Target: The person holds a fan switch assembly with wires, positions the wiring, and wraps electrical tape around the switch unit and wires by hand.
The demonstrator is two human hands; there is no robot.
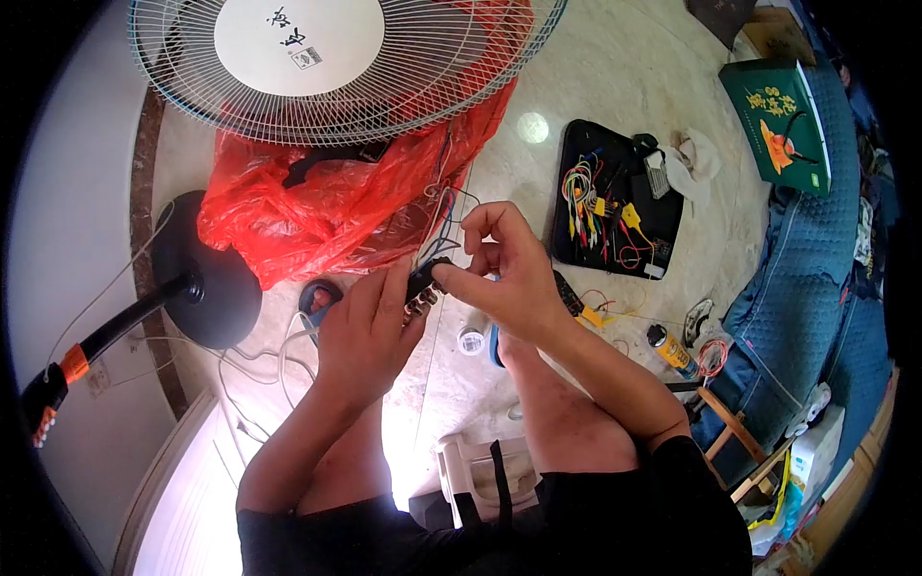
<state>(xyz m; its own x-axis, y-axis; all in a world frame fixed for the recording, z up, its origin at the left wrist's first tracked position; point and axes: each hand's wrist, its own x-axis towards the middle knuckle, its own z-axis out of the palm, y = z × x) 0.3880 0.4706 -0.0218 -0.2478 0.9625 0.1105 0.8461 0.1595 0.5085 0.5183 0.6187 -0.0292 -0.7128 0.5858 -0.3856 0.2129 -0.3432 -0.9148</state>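
Both hands meet near the middle of the view, around a small black component (423,280) with metal parts along its lower side. My left hand (367,324) is closed round its left side. The thumb of my right hand (507,264) presses on its right end, and the other fingers of that hand are curled above. Several thin wires (444,226), blue, red and white among them, run up from the component toward a red plastic bag (317,216). Above the bag is a round fan grille (423,67) with a white centre disc.
An open black case (569,252) with coloured test leads lies at the right. A black round base (216,307) with a pole stands left. A yellow-labelled can (672,350), a green box (780,125) and a blue quilted sofa (807,278) are farther right.
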